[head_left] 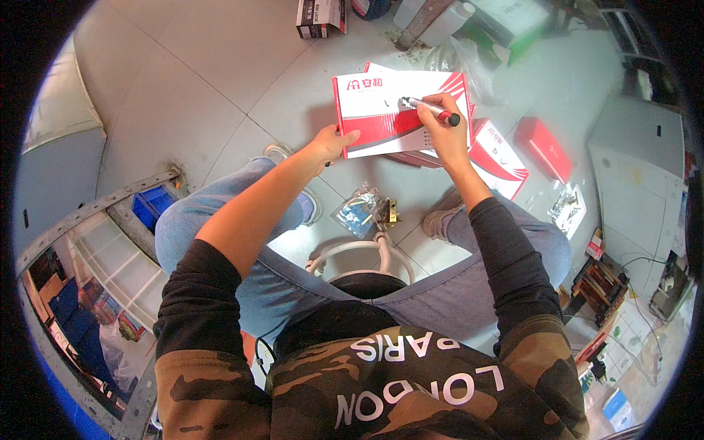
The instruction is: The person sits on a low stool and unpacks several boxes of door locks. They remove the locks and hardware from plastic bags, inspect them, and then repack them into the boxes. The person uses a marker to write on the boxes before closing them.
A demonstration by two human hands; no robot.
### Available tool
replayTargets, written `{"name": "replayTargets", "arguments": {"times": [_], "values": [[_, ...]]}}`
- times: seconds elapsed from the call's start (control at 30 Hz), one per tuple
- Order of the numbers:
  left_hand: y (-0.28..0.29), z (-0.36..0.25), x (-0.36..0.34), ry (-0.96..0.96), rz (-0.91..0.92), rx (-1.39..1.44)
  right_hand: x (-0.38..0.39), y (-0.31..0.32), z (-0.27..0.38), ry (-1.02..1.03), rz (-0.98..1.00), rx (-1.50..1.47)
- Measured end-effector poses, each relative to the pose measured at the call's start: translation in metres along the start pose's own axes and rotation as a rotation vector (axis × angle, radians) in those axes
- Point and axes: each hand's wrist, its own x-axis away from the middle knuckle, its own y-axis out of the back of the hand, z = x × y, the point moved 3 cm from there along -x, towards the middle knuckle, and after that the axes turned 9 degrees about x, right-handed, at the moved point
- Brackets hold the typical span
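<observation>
Fingers of the left hand (331, 142) pinch the lower left corner of a red-and-white box (400, 111), holding it up over the grey floor (191, 66) in front of the knees. The right hand (441, 125) is closed around a marker (433, 109), its tip touching the box's white top face. More red-and-white boxes (499, 158) lie on the floor just beneath and to the right. A small plastic bag (358, 210) and a white hose (359, 253) rest between the feet. A blue bin (152, 205) sits beside the left knee.
</observation>
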Motion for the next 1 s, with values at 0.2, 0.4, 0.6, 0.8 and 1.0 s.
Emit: {"name": "replayTargets", "arguments": {"times": [0.2,0.4,0.6,0.8,1.0], "values": [[0.001,-0.001,0.001,0.004,-0.023,-0.018,-0.004,0.004,-0.001,0.026,-0.084,0.103],[0.001,-0.001,0.001,0.009,-0.031,-0.020,-0.002,0.006,-0.004,-0.065,-0.060,0.063],[0.001,-0.003,0.002,0.001,-0.002,-0.011,-0.003,0.008,-0.005,-0.051,-0.062,0.089],[0.001,-0.002,0.001,-0.009,0.002,-0.004,-0.005,0.013,-0.009,-0.070,-0.112,0.018],[0.008,0.007,-0.010,0.058,0.100,0.025,-0.001,0.029,-0.005,-0.028,-0.252,-0.084]]}}
